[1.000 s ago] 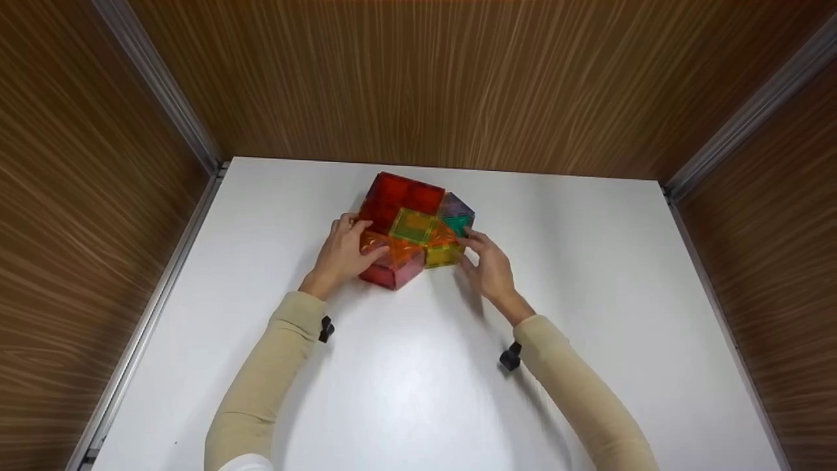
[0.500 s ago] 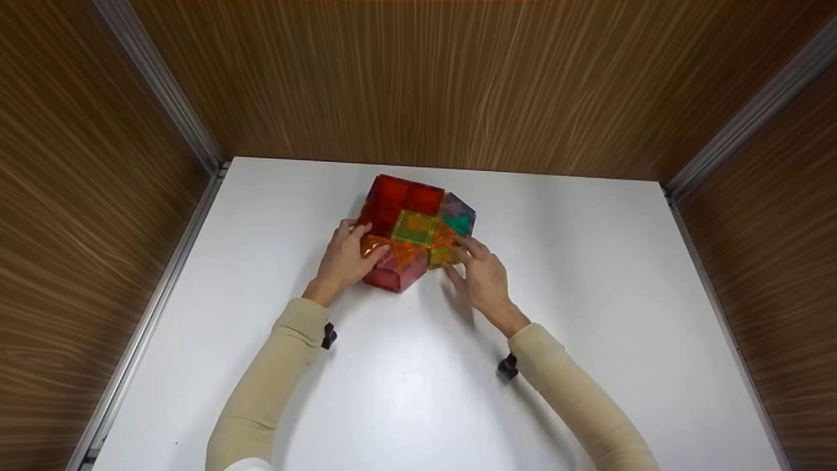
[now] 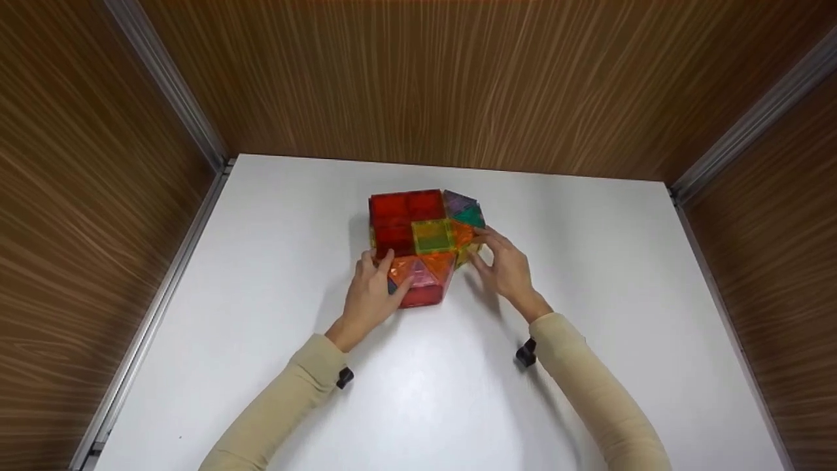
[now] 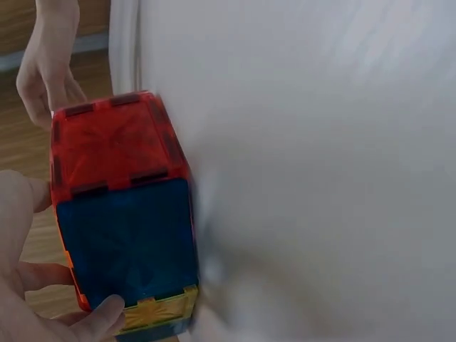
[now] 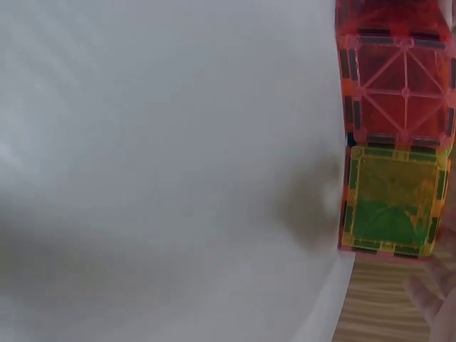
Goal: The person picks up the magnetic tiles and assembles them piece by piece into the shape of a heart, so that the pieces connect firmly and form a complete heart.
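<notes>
A low block built from translucent magnetic tiles (image 3: 395, 222) lies on the white table. Its top has a big red square, a smaller yellow square (image 3: 433, 235), orange triangles, and purple and green triangles at the right. My left hand (image 3: 369, 294) grips the near-left corner, thumb over the front part. In the left wrist view its fingertips lie along a blue side tile (image 4: 132, 242), below a red one (image 4: 110, 146). My right hand (image 3: 510, 268) holds the right corner by the orange and yellow tiles; the right wrist view shows a yellow side tile (image 5: 392, 178) beside a pink one (image 5: 402, 92).
The white table (image 3: 418, 392) extends around the block. Wood-grain panels (image 3: 418, 78) enclose its back and sides, with metal rails (image 3: 170, 91) at the corners. Small black devices (image 3: 526, 353) hang at both wrists.
The tile block has turned counterclockwise and shifted slightly right and nearer. My left hand has moved right and nearer with it; my right hand has moved a little right.
</notes>
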Demonstrator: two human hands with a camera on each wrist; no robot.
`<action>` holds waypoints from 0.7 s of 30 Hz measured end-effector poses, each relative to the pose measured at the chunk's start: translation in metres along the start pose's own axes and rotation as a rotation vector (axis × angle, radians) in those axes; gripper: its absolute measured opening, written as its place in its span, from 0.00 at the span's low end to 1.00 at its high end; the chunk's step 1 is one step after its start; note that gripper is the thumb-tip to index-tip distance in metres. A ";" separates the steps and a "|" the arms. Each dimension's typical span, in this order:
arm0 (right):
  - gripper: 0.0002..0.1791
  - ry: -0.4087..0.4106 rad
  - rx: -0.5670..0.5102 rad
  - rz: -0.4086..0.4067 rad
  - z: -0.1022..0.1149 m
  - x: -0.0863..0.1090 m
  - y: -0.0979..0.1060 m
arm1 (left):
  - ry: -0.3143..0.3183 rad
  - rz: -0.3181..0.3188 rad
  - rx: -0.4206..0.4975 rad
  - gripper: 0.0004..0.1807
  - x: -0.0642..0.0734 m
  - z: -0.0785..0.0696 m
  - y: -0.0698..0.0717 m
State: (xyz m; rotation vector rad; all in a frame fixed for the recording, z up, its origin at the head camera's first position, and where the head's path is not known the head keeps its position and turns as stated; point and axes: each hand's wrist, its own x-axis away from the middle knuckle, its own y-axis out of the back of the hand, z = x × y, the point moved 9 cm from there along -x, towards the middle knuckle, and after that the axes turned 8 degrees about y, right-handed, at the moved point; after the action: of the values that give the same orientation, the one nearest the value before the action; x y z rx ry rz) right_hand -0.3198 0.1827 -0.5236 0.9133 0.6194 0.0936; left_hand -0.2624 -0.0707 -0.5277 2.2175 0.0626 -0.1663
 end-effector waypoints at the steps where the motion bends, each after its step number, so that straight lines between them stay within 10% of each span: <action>1: 0.14 0.000 -0.017 0.002 -0.002 0.001 0.001 | -0.003 0.004 -0.006 0.39 0.003 -0.002 0.000; 6: 0.16 0.022 -0.030 0.003 0.012 0.011 0.002 | -0.017 0.053 -0.024 0.35 -0.004 0.003 0.007; 14: 0.23 0.152 0.024 0.020 0.083 0.039 -0.010 | -0.037 0.155 0.035 0.34 -0.065 0.033 0.024; 21: 0.22 0.136 0.084 0.037 0.102 0.046 -0.020 | -0.035 0.230 0.012 0.38 -0.096 0.040 0.016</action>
State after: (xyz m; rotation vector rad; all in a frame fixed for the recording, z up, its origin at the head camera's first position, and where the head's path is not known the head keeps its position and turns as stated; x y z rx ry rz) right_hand -0.2306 0.1131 -0.5146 1.0056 0.7373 0.1655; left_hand -0.3596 -0.1111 -0.5254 2.2138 -0.2127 -0.0787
